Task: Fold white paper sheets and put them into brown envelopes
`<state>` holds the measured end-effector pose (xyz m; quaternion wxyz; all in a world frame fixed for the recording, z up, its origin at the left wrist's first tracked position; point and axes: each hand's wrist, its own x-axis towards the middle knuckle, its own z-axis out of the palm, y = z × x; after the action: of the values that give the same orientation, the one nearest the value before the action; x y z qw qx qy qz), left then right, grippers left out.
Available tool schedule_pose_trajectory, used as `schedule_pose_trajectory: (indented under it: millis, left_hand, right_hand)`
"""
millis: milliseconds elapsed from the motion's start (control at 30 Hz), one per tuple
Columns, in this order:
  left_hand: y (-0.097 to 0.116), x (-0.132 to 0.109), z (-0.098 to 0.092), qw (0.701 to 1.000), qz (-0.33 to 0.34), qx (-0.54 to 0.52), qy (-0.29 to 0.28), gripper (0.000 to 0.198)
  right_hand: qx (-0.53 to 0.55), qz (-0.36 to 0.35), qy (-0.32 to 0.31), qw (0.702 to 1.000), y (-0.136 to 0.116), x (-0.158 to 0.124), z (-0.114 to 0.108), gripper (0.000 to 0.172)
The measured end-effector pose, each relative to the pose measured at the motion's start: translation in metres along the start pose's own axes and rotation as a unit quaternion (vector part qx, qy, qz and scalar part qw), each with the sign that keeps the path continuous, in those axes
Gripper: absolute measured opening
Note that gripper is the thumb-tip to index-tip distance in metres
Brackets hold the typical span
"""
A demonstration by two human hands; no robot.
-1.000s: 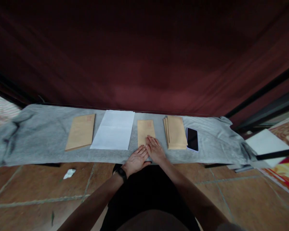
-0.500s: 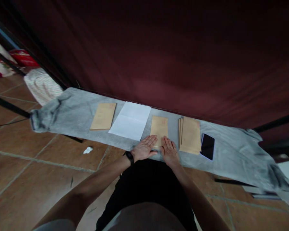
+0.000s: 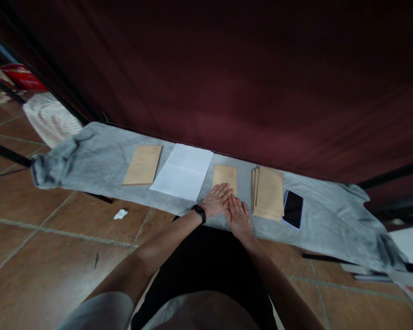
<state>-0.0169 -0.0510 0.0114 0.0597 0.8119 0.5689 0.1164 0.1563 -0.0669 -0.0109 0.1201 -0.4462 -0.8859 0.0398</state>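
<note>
A single brown paper envelope (image 3: 225, 173) lies upright before me on the grey cloth (image 3: 99, 160). My left hand (image 3: 215, 200) rests flat across its lower part, fingers stretched out. Beside it my right hand (image 3: 239, 217) lies flat on the envelope's lower right corner, its fingertips touching the left hand's. Both palms face down and hide the envelope's lower end. Left of the envelope is a white sheet of paper (image 3: 183, 172) with a faint crease across it. To the right a few brown envelopes (image 3: 269, 192) overlap in a fanned stack.
Right of the stack lies a dark-screened phone (image 3: 293, 209) in a light purple case. Another brown envelope pile (image 3: 142, 166) sits left of the white sheet. A dark red curtain (image 3: 206, 82) hangs along the far edge. On the tiled floor is a crumpled white scrap (image 3: 120, 214).
My left hand has slid right over the envelope, closer to my right hand, so their fingers now meet. The whole view has shifted slightly.
</note>
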Motion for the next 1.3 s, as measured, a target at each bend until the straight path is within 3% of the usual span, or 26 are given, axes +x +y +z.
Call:
schedule_pose_trajectory:
  millis: [367, 600, 833, 1300]
  left_hand:
    - [-0.022, 0.043, 0.005, 0.999, -0.048, 0.015, 0.015, 0.057]
    - [-0.028, 0.065, 0.003, 0.993, -0.101, 0.061, -0.01, 0.06]
    - [-0.023, 0.048, 0.008, 0.995, -0.071, 0.07, 0.02, 0.061]
    - [0.006, -0.021, 0.013, 0.999, -0.006, 0.045, 0.028, 0.06]
  right_hand:
    - [0.013, 0.017, -0.008, 1.0, -0.003, 0.003, -0.006, 0.057]
    - [0.01, 0.023, 0.01, 1.0, -0.004, 0.005, -0.011, 0.057]
    - [0.014, 0.028, 0.008, 0.999, -0.004, 0.006, -0.015, 0.056]
    - [0.017, 0.046, -0.021, 0.999, -0.005, 0.008, -0.018, 0.055]
